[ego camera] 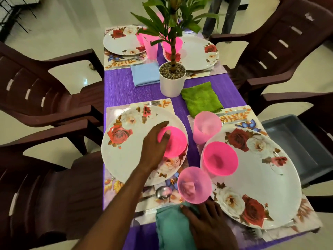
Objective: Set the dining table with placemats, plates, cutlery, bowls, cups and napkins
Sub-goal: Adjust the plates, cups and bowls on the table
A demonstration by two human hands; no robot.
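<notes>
Pink bowl [173, 141] sits on the near-left plate [129, 152], toward its right side; left hand [155, 147] grips the bowl's left rim, thumb inside, fingers curled over the edge. That plate lies on a floral placemat [115, 188], with a spoon [162, 193] on the mat at the near edge. Right hand [207, 219] rests on a teal napkin [169, 224] at the near end of the table [126, 91], fingers laid fairly flat over the cloth; can't tell if it pinches it. Pink cup [194, 184] stands just beyond that hand, between the two near plates. Near-right plate [261, 186] carries a second pink bowl [220, 158] on its left edge; another pink cup [206, 127] stands just beyond it. Cutlery [232, 116] lies on the right placemat beyond the plate. Green cloth [201, 99] lies in the middle of the table, right of a white pot [172, 83] with a plant. Blue napkin [145, 73] lies left of the pot. Two more plates at the far end, far-left plate [122, 40] and far-right plate [198, 53], with pink cups beside them partly hidden by leaves. Brown chairs [45, 94] on both sides; grey tray [295, 143] on the near-right chair.
</notes>
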